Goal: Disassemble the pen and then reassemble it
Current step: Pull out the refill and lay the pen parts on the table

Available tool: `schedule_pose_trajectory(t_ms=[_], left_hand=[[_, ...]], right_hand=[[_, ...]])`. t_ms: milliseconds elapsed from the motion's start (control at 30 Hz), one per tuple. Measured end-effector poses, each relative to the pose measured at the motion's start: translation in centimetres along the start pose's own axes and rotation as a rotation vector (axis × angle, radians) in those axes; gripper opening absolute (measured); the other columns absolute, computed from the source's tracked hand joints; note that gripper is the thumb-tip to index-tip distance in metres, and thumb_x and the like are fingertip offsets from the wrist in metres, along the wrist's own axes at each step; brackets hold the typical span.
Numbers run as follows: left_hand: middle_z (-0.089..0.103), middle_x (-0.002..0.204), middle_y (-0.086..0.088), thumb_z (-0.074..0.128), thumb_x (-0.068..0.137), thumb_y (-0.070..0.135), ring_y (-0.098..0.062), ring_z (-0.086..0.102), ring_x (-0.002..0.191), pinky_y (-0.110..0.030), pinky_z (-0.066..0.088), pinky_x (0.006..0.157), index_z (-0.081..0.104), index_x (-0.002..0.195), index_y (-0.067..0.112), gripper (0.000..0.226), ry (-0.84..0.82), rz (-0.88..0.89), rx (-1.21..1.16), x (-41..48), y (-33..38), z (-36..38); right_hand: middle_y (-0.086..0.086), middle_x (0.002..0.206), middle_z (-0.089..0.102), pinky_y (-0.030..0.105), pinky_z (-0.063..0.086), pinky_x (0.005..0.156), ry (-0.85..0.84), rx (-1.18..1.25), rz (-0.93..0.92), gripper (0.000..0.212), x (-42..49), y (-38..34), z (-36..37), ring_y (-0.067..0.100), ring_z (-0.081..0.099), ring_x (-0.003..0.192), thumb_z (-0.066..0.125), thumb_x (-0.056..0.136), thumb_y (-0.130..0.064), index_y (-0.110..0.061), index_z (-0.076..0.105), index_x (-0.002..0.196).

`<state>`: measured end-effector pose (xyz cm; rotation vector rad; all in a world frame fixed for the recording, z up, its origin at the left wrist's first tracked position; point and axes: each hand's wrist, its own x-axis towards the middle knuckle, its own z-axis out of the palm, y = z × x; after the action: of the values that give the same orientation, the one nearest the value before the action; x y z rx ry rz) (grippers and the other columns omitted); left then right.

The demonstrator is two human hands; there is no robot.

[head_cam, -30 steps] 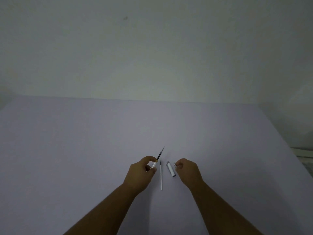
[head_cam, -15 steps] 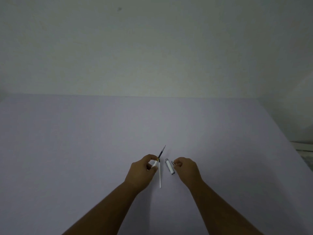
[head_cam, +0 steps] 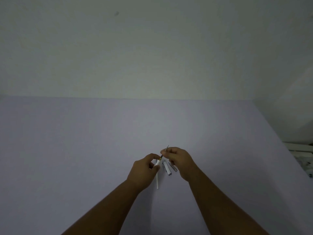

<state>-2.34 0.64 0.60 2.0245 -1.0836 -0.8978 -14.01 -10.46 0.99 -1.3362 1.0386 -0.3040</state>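
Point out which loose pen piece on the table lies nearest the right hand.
The thin grey piece, lying partly under the right hand. The white cap-like piece lies beside it toward the left, and the long white tube lies farther off, below the left hand.

Back wall (head_cam: 152,48): plain, pale grey-green, filling the upper part of the view; one small dark mark (head_cam: 116,13) sits high on it, left of centre.
Side wall (head_cam: 291,102): same pale tone, meeting the back wall in a corner at the right.
Bench (head_cam: 84,141): flat, pale lilac surface (matte, no pattern), running back to touch the back wall along a straight line.
Right edge: a white slatted object (head_cam: 299,148) beyond the bench, too small to identify.
Light: dim and even, no hard shadows.
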Motion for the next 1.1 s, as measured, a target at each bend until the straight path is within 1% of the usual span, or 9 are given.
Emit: schedule_pose_trajectory(t_ms=[100,167,233,300,367,433,800,967,1100], left_hand=[[0.069,0.083,-0.005,0.058,0.089,0.024,-0.015,0.06,0.067,-0.02,0.045,0.062,0.059,0.108,0.028,0.02,0.003,0.004,0.005,0.0,0.1,0.1],[0.068,0.08,-0.002,0.058,0.089,0.024,-0.012,0.059,0.064,-0.017,0.043,0.055,0.06,0.107,0.03,0.019,0.001,-0.005,0.025,0.0,-0.4,0.0],[0.065,0.076,0.001,0.057,0.089,0.025,-0.009,0.056,0.061,-0.013,0.04,0.05,0.059,0.108,0.031,0.021,0.009,-0.024,0.041,-0.1,-1.0,-0.1],[0.061,0.073,0.006,0.058,0.088,0.024,-0.004,0.054,0.059,-0.012,0.038,0.05,0.057,0.113,0.029,0.025,0.035,-0.053,0.042,-0.2,-1.6,-0.2],[0.057,0.073,0.01,0.059,0.088,0.023,-0.002,0.053,0.059,-0.01,0.035,0.049,0.054,0.117,0.027,0.03,0.059,-0.079,0.039,-0.2,-2.1,-0.3],[0.056,0.073,0.012,0.06,0.087,0.023,0.0,0.052,0.059,-0.009,0.034,0.049,0.054,0.117,0.025,0.031,0.068,-0.091,0.042,-0.2,-2.3,-0.4],[0.059,0.081,0.008,0.063,0.084,0.025,0.0,0.052,0.06,-0.002,0.036,0.041,0.059,0.098,0.021,0.015,0.064,-0.107,0.08,0.0,-2.8,-0.5],[0.061,0.083,0.007,0.064,0.084,0.025,0.0,0.052,0.061,-0.005,0.033,0.046,0.057,0.093,0.025,0.011,0.071,-0.098,0.079,0.1,-2.6,-0.6],[0.06,0.081,0.007,0.064,0.083,0.024,0.0,0.052,0.061,-0.005,0.033,0.045,0.059,0.095,0.022,0.013,0.084,-0.09,0.076,0.0,-2.6,-0.8]], right_hand=[[-0.006,0.07,0.062,0.023,0.043,0.063,0.056,0.101,-0.013,0.012,0.5,-0.4,0.2,0.006,0.053,0.063,0.064,0.085,-0.018,-0.022,0.069,0.074],[0.001,0.072,0.061,0.024,0.044,0.06,0.181,0.285,0.018,0.017,1.1,-0.5,-0.4,0.011,0.052,0.062,0.058,0.089,-0.012,-0.016,0.064,0.073],[0.004,0.069,0.06,0.024,0.047,0.058,0.314,0.275,0.042,0.021,1.8,0.0,-1.8,0.013,0.053,0.059,0.056,0.09,-0.01,-0.012,0.062,0.071],[0.01,0.071,0.064,0.034,0.051,0.065,0.368,-0.103,0.07,0.019,2.1,1.4,-3.3,0.02,0.057,0.064,0.059,0.089,-0.015,-0.007,0.066,0.073],[0.016,0.084,0.069,0.036,0.05,0.079,0.364,-0.537,0.125,0.021,1.9,2.9,-4.1,0.029,0.064,0.081,0.062,0.086,-0.021,-0.001,0.069,0.086],[0.017,0.095,0.071,0.032,0.047,0.083,0.36,-0.684,0.135,0.025,1.6,4.3,-4.2,0.03,0.064,0.095,0.064,0.085,-0.023,0.0,0.068,0.093],[0.02,0.095,0.071,0.035,0.047,0.085,0.429,-0.618,0.105,0.02,1.5,5.7,-3.3,0.033,0.064,0.096,0.069,0.081,-0.018,0.001,0.067,0.088],[0.019,0.093,0.069,0.033,0.047,0.081,0.438,-0.595,0.116,0.014,1.2,5.7,-3.1,0.032,0.063,0.093,0.069,0.08,-0.018,-0.01,0.059,0.076],[0.019,0.095,0.07,0.035,0.048,0.083,0.443,-0.594,0.114,0.018,1.0,5.2,-2.8,0.032,0.063,0.094,0.066,0.083,-0.021,-0.002,0.064,0.084]])
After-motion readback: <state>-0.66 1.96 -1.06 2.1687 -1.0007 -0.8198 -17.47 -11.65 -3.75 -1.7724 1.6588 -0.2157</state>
